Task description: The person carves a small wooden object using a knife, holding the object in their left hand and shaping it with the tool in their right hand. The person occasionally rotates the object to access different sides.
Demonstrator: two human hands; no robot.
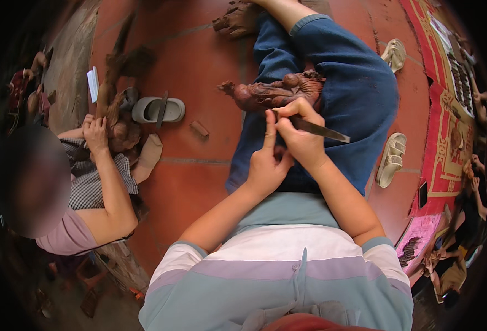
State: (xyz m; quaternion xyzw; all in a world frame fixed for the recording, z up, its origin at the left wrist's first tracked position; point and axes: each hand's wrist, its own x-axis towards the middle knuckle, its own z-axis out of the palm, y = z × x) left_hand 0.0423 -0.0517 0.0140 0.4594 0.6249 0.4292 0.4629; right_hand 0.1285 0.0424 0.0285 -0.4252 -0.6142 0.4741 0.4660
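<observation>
Light: bright, even daylight; soft shadows on the red floor (199,182).
Edges: strong fisheye bending, black vignette at the rim.
Focus: centre sharp; periphery smeared and dim.

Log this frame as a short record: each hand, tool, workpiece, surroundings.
left hand: forefinger raised, resting against the tool blade
right hand: grips a carving tool, tip at the figure
workpiece: reddish wooden figure lying on the person's lap, blue trousers
floor: red tiles, pale sandals, grey slipper
nearby: another person handling a second carving
</observation>
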